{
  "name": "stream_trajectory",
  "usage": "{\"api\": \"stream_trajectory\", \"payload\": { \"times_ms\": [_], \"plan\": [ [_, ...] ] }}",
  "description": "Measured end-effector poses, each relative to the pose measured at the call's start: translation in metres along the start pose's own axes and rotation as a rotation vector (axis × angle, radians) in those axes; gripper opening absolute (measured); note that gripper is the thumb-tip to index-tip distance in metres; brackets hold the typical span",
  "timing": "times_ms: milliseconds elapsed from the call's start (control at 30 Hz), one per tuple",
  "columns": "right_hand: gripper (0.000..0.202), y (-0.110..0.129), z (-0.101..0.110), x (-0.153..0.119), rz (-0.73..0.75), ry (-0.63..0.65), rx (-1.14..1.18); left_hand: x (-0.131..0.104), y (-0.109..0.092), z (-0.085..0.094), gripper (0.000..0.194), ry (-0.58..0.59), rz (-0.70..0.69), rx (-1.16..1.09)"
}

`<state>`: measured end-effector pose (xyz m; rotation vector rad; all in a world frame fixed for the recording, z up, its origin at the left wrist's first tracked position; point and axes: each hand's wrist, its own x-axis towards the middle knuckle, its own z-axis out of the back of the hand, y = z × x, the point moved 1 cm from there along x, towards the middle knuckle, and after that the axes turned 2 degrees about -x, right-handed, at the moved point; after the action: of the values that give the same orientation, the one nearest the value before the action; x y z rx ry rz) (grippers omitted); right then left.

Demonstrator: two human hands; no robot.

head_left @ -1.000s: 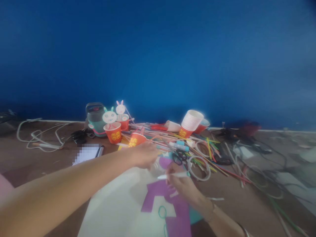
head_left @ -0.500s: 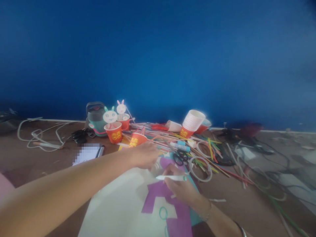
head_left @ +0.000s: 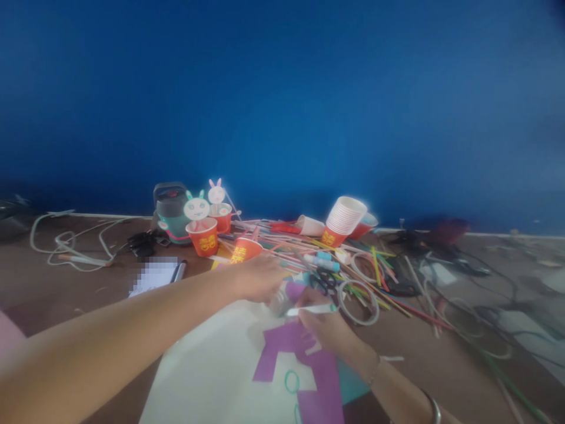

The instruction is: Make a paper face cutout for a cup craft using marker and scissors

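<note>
My right hand [head_left: 322, 324] is closed round a white marker [head_left: 309, 310] with a green end, held almost level above a purple paper cut-out [head_left: 282, 338]. That purple paper lies on a large white sheet [head_left: 212, 359], where a green oval outline [head_left: 292, 381] is drawn. My left hand [head_left: 260, 278] is curled, its fingertips by a pale, see-through round thing [head_left: 279, 300] that is too blurred to name. What its fingers hold, if anything, is hidden. Teal paper [head_left: 351, 383] shows under the purple piece.
Black-handled scissors [head_left: 325, 281] and a tape roll [head_left: 358, 302] lie beside loose coloured sticks [head_left: 282, 229]. Behind stand stacked paper cups [head_left: 346, 218] and red cups [head_left: 203, 238] with rabbit faces [head_left: 196, 208]. A phone [head_left: 154, 275] lies left; cables [head_left: 70, 247] spread further out.
My right hand has shifted slightly right and up with the marker, whose tip is now farther from my left hand. My left hand stays almost in place.
</note>
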<state>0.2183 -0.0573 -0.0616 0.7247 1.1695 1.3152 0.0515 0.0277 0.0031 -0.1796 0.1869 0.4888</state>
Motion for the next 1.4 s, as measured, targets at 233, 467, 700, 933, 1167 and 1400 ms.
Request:
{"api": "stream_trajectory", "payload": {
  "times_ms": [233, 467, 700, 933, 1167, 1400],
  "plan": [
    [0.008, 0.000, 0.006, 0.009, 0.072, -0.036, -0.036, 0.001, 0.001, -0.001, 0.008, 0.006, -0.013, 0.013],
    [0.007, -0.003, 0.009, 0.016, 0.112, -0.050, -0.053, 0.001, 0.001, -0.002, 0.008, -0.002, -0.018, 0.014],
    [0.005, -0.011, 0.006, 0.019, 0.071, -0.052, 0.095, 0.000, 0.000, 0.000, 0.008, 0.000, -0.009, 0.003],
    [0.010, -0.011, 0.011, 0.020, 0.056, -0.052, 0.226, -0.001, -0.004, 0.007, 0.007, 0.008, 0.003, 0.008],
    [0.008, 0.019, 0.003, -0.017, 0.327, -0.064, -0.261, 0.002, -0.002, 0.002, 0.011, 0.031, 0.008, 0.026],
    [0.018, 0.019, -0.043, -0.042, 0.881, 0.008, -1.001, 0.003, -0.002, 0.001, 0.014, 0.013, 0.006, 0.037]
  ]
}}
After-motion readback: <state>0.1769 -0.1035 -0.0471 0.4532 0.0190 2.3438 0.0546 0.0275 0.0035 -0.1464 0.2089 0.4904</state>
